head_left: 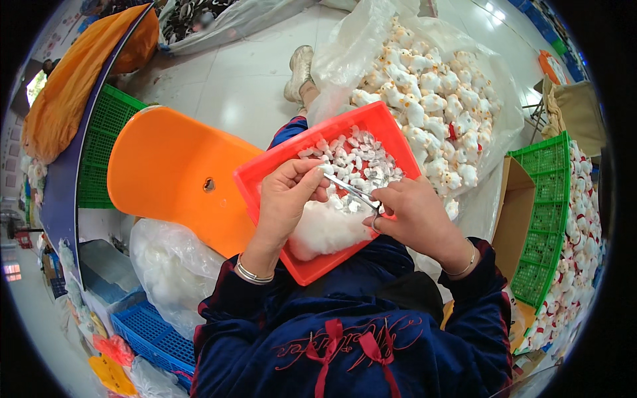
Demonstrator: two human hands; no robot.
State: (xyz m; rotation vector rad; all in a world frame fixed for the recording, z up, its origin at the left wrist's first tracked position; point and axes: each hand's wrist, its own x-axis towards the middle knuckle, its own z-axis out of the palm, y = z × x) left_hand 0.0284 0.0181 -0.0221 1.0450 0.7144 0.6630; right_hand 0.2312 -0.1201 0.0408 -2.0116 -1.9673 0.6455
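My left hand (286, 192) pinches a small white plush piece (326, 170) between thumb and fingers, over the red tray's left side. My right hand (417, 215) grips slim metal forceps (355, 191) by their ring handles. The forceps' tips reach the plush piece at my left fingertips; whether they are inside it I cannot tell. Below both hands lies the red plastic tray (304, 272), tilted on my lap. Many small white plush pieces (361, 154) fill its far part, and a wad of white stuffing fibre (330, 230) sits in its near part.
Beyond the tray at right, a clear plastic bag (345, 50) spills white plush toys (431, 103). An orange plastic board (176, 169) extends left of the tray. Green crates (541, 225) and a cardboard box (514, 202) stand right; a blue crate (156, 335) is lower left.
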